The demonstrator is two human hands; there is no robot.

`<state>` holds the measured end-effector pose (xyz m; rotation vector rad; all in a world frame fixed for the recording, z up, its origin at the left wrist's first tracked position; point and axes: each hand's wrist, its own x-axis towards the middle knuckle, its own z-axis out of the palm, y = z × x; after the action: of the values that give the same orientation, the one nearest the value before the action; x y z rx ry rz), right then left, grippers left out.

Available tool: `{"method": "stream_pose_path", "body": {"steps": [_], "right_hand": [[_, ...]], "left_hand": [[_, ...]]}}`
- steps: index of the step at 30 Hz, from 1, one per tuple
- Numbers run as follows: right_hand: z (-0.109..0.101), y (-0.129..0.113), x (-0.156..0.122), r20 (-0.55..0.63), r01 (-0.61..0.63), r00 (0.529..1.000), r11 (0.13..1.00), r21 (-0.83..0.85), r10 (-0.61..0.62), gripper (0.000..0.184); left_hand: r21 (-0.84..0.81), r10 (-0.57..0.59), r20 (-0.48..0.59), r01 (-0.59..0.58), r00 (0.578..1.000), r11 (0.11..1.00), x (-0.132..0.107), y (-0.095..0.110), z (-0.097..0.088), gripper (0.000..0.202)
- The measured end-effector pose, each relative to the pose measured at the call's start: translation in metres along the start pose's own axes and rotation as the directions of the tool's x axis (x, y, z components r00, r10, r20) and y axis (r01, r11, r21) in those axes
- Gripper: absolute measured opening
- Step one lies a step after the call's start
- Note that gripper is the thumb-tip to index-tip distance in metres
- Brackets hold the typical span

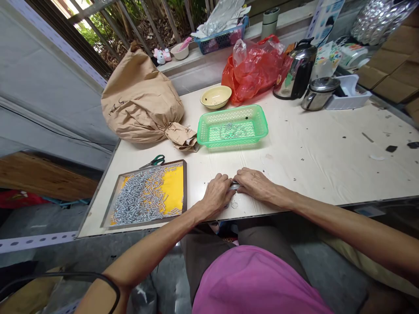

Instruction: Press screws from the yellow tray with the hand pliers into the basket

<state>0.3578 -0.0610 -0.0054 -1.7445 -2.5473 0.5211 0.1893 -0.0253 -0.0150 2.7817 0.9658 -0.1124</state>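
Note:
My left hand point(216, 194) and my right hand point(254, 183) meet near the table's front edge, fingers curled. Between them shows a small silvery metal piece point(235, 186), gripped from both sides; its exact kind and most of its length are hidden by the fingers. A small clear scrap point(234, 204) lies on the table just below. Left of my hands sits a shallow brown-rimmed tray point(185, 187) with a yellow bottom. Many small silvery metal pins point(137, 198) are heaped in its left part and thin out to the right.
Beyond my hands stands a green perforated basket point(232, 143) with a few pins inside. Green-handled scissors point(159, 160) lie behind the tray. Further back are a brown paper sack point(140, 100), a yellow bowl point(216, 97), a red plastic bag point(255, 69) and a steel kettle point(296, 72).

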Motion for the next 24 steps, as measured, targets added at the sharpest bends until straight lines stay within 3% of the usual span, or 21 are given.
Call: {"method": "stream_pose_path", "body": {"steps": [6, 11, 13, 19, 22, 24], "right_hand": [[0.006, 0.006, -0.001, -0.088, -0.012, 0.996, 1.0, 0.025, 0.014, 0.02], [0.002, 0.025, 0.0, -0.089, 0.109, 0.991, 0.992, 0.066, -0.103, 0.04], [0.003, 0.032, 0.002, -0.091, 0.134, 0.988, 0.984, 0.115, -0.124, 0.033], [0.007, 0.044, 0.021, -0.186, -0.019, 0.982, 0.999, 0.041, 0.026, 0.014], [0.002, 0.037, 0.032, -0.224, -0.078, 0.972, 0.995, -0.054, 0.064, 0.015], [-0.002, 0.021, 0.036, -0.211, -0.023, 0.978, 0.993, -0.119, -0.003, 0.016]], "left_hand": [[-0.023, -0.007, -0.032, 0.006, 0.999, 1.0, 0.003, -0.004, 0.0, 0.02], [-0.03, 0.022, -0.209, -0.029, 0.978, 0.999, -0.016, 0.005, 0.018, 0.028], [-0.029, 0.075, -0.268, -0.086, 0.961, 0.996, -0.027, 0.014, 0.029, 0.029], [-0.127, 0.119, -0.291, -0.161, 0.949, 0.979, -0.037, 0.041, 0.046, 0.032], [-0.147, 0.09, -0.295, -0.138, 0.951, 0.98, -0.034, 0.044, 0.045, 0.032], [-0.169, 0.073, -0.319, -0.132, 0.945, 0.977, -0.035, 0.047, 0.043, 0.032]]}}
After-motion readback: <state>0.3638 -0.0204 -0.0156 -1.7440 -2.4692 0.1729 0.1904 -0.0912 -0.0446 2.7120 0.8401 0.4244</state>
